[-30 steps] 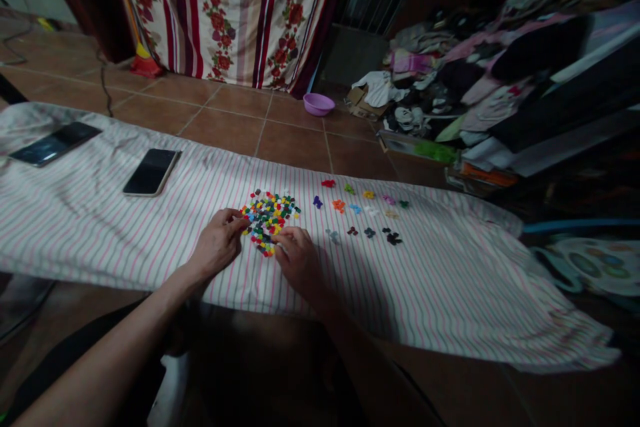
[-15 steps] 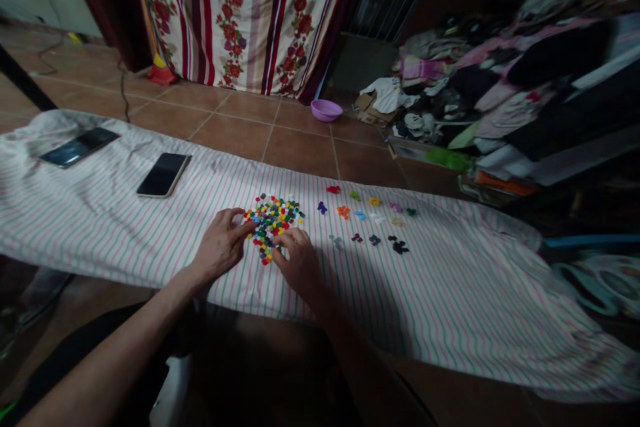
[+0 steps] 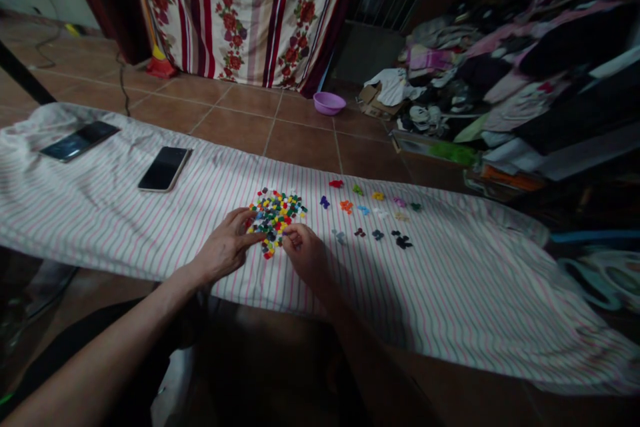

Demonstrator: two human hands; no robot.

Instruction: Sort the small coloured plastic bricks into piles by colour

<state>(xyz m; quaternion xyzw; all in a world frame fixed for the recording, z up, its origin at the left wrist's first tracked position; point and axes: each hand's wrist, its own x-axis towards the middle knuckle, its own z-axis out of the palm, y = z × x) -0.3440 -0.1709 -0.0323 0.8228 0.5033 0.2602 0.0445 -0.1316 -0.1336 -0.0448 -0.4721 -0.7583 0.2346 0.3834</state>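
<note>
A mixed pile of tiny coloured pieces, like small beads or bricks, lies on the striped cloth. My left hand rests at the pile's left side, fingers apart, the index finger reaching onto the pieces. At the lower right edge of the pile, my right hand has its thumb and fingertips pinched together; anything between them is too small to make out. Right of the pile lie little one-colour groups, among them red pieces, orange pieces, purple pieces and black pieces.
Two phones lie to the left, one nearer phone and one farther phone. Beyond the cloth, a purple basin stands on the tiled floor before a flowered curtain. Heaped clothes fill the right background.
My right hand's fingers have drawn together and back from the pile slightly to the right. My left index finger has extended farther over the pieces. The camera view has shifted a little.
</note>
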